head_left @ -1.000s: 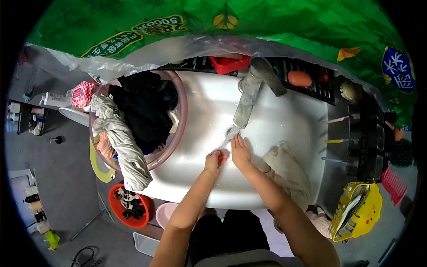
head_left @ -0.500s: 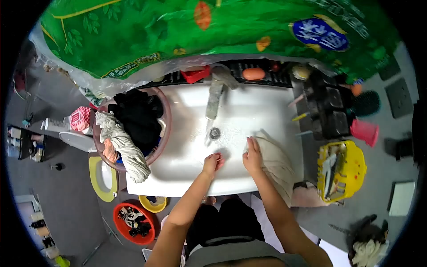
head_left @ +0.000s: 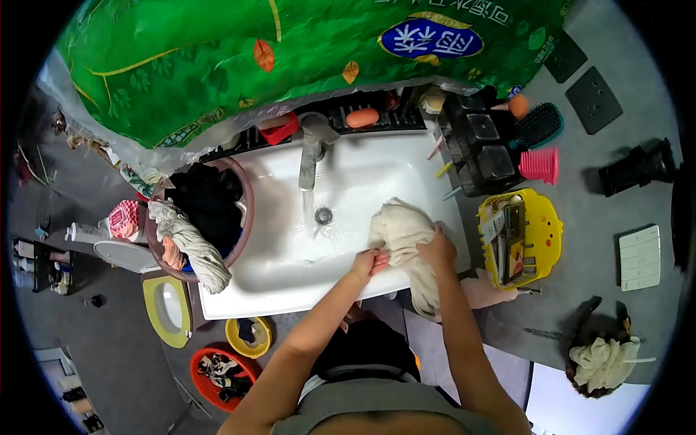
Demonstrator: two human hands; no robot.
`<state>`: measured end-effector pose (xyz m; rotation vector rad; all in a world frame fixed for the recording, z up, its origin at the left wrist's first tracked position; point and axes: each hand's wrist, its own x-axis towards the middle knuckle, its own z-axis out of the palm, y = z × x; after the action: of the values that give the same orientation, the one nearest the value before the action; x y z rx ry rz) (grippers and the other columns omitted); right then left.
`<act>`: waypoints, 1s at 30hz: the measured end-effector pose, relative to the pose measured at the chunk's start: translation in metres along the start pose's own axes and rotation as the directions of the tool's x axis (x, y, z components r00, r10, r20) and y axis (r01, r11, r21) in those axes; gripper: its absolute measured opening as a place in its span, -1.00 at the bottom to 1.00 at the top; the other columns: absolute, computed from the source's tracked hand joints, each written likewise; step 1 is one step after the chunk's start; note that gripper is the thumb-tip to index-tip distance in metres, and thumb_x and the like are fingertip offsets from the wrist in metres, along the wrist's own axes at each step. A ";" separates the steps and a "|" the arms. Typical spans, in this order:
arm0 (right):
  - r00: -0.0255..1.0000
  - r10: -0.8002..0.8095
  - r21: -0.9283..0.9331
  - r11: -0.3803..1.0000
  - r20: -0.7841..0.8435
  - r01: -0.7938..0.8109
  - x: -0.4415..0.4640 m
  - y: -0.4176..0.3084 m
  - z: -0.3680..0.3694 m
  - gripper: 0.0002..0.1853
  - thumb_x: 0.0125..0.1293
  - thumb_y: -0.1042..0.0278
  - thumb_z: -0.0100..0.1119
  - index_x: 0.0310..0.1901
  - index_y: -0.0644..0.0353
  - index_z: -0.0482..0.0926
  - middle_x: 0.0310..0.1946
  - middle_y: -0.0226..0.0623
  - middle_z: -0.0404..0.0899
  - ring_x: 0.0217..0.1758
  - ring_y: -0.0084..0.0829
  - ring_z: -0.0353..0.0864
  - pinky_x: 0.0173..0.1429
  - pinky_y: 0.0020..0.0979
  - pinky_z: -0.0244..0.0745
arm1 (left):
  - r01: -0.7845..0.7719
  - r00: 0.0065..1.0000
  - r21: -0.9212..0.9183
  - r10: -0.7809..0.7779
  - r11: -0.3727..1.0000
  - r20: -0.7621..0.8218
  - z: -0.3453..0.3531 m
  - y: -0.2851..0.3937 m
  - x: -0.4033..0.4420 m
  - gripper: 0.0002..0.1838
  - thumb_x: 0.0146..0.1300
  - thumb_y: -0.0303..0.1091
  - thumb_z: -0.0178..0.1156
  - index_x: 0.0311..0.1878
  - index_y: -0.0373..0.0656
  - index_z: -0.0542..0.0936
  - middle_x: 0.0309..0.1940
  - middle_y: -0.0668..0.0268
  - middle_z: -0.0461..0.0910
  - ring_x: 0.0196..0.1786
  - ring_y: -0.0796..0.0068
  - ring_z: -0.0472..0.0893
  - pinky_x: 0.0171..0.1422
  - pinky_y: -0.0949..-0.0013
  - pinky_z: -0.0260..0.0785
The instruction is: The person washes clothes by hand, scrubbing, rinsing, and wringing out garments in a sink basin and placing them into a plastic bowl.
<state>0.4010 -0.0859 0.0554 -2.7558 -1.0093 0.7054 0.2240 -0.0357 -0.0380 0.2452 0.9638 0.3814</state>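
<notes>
1. For good handling of the pale cloth (head_left: 400,223), its folds are best gathered evenly from both sides, with the tail that hangs over the front rim of the white sink (head_left: 261,299) supported, so that nothing is dragged or snagged.
2. By the right hand (head_left: 439,251), a fold is gripped at the cloth's right side, the thumb and fingers being closed on it.
3. By the left hand (head_left: 371,264), the cloth's left edge is met with the fingers half curled; whether fabric is pinched there cannot be told, as the fingers show small and blurred.
4. The cloth itself is bunched in the right front part of the sink and draped outward over the rim.
5. Beyond it, the drain (head_left: 323,216) is seen bare, and water is poured from the faucet (head_left: 311,163) just to its left, apart from the cloth.
6. At the left, the sink is overlapped by a pinkish tub (head_left: 249,210), filled with dark and pale garments (head_left: 206,206).
7. Farthest back, an orange soap bar (head_left: 362,118) is backed by a green package (head_left: 217,58).
</notes>
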 end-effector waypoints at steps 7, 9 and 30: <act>0.979 -0.059 0.330 0.936 -0.195 0.122 0.020 -0.033 -0.021 -0.27 -0.19 0.16 0.25 0.10 0.24 0.32 -0.05 0.04 0.47 0.01 -0.04 0.46 0.10 -0.24 0.33 | -0.075 0.992 0.003 0.075 0.997 0.105 0.014 0.031 -0.002 -0.79 0.27 -0.42 -0.16 -0.12 -0.21 0.43 -0.40 0.33 0.51 -0.44 0.56 0.51 -0.44 0.58 0.40; 0.981 -0.057 0.416 0.900 -0.188 0.132 0.028 -0.050 -0.033 -0.27 -0.20 0.16 0.26 0.11 0.21 0.32 -0.04 0.04 0.46 0.02 -0.04 0.45 0.10 -0.24 0.33 | -0.140 0.990 0.021 0.140 0.990 0.013 0.029 0.040 -0.009 -0.79 0.27 -0.41 -0.15 -0.08 -0.18 0.41 -0.34 0.36 0.50 -0.42 0.57 0.50 -0.40 0.57 0.40; 0.960 -0.276 -0.433 0.873 -0.054 0.227 0.108 -0.084 0.085 -0.53 -0.09 0.21 0.20 -0.03 -0.07 0.45 0.00 -0.15 0.37 0.13 -0.17 0.31 0.17 -0.17 0.23 | -0.236 0.934 0.114 0.258 0.965 -0.247 -0.061 0.057 -0.029 -0.73 0.22 -0.32 -0.01 0.00 -0.03 0.44 -0.20 0.45 0.47 -0.28 0.56 0.50 -0.31 0.46 0.39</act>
<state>0.3847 0.0437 -0.0385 -2.8764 -1.6251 0.3100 0.1467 0.0060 -0.0287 0.4015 1.2138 0.6174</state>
